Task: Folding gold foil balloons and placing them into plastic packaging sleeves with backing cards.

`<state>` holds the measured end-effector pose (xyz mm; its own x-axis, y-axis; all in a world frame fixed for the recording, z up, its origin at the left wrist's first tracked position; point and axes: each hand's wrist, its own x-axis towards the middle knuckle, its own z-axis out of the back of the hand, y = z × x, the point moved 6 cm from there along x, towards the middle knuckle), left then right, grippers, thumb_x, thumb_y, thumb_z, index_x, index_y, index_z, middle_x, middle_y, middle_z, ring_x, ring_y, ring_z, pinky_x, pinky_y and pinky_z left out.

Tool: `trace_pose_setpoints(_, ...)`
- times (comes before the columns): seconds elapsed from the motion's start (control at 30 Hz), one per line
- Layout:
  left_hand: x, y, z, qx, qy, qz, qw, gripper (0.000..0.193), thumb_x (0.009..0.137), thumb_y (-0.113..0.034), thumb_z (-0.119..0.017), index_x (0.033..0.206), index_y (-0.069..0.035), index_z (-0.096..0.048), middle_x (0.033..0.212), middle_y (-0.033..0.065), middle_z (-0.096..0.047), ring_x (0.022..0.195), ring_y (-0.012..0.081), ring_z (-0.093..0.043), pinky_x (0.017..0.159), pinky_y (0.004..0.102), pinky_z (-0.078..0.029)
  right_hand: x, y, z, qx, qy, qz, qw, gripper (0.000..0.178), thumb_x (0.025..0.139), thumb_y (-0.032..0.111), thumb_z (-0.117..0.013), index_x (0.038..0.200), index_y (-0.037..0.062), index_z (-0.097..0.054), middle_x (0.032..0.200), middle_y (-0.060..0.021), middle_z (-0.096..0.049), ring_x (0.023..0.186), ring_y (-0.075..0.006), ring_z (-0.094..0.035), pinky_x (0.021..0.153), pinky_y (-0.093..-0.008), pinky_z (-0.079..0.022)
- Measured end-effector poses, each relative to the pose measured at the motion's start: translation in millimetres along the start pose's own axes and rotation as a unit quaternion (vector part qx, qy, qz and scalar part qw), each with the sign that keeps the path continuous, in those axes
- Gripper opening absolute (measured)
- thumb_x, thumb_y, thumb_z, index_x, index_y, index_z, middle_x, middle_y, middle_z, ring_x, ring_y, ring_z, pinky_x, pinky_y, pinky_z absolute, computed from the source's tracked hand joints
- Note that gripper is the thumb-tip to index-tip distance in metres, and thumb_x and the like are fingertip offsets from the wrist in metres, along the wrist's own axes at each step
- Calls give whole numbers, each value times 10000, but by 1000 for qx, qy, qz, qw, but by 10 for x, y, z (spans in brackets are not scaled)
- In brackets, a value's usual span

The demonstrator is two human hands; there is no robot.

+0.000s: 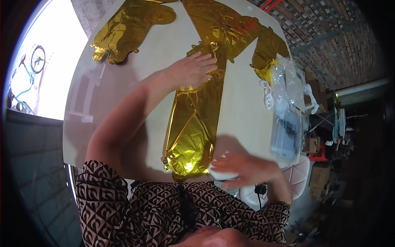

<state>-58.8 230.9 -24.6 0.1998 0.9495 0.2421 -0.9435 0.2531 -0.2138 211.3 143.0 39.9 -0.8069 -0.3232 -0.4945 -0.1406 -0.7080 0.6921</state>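
A long piece of gold foil, apparently a flat foil balloon (197,99), runs down the middle of the table toward me. Its near end is folded into a bright, pointed flap at the table's front edge. My left hand (193,71) lies palm down across its upper part, fingers stretched out. Beside the near end, my right hand (245,168) is blurred, its fingers apart over a white rounded object (223,174); whether it touches that object I cannot tell.
More gold foil pieces lie at the far left (127,31), the far middle (224,24) and the right (267,47). Clear plastic packaging (288,86) and a flat transparent pack (284,136) sit along the right table edge. A white padded seat (298,175) stands beside the table.
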Motion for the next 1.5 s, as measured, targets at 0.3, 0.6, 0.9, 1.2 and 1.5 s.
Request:
trace_pose_setpoints(0.3,-4,8,-39,-29,-26,7,999,510,997,-290,-545,1440,-46,-477,1556,121,-403,1478,297,-309,1224,479,-237,902,-1379,1765,-305,-462,-160,817,578,1060,314,-408,1531,-4,-305,1616,-202,-257,1517,-337,-202,1231,-461,-156)
trace_pose_setpoints(0.6,-56,4,72,-35,-66,17,997,521,981,-272,-574,1425,-13,-485,1556,161,-390,1473,320,-309,1227,445,-243,985,-1557,1795,-281,-432,-198,834,651,1071,426,-301,1571,17,-223,1649,-188,-173,1539,-309,-130,1242,-444,-98)
trace_pose_setpoints(0.9,-22,39,8,-30,-37,20,999,534,988,-287,-561,1437,-12,-475,1563,155,-382,1474,315,-311,1231,445,-234,814,-1534,2015,-303,-361,-277,838,711,1056,490,-307,1573,13,-211,1653,-183,-166,1543,-315,-103,1244,-450,-83)
trace_pose_setpoints(1.2,-19,39,-32,-40,-24,24,999,529,1006,-325,-497,1443,-27,-475,1566,148,-380,1481,291,-299,1243,413,-209,614,-1361,1763,-246,-456,-171,838,727,1044,467,-373,1553,-31,-230,1632,-246,-175,1529,-377,-127,1237,-482,-106)
trace_pose_setpoints(1.5,-42,13,97,-53,-52,2,997,524,1005,-290,-536,1452,-27,-466,1565,165,-377,1464,321,-332,1220,425,-261,636,-865,892,-285,-378,-101,875,711,1022,421,-455,1540,-29,-267,1618,-249,-208,1517,-374,-177,1242,-459,-120)
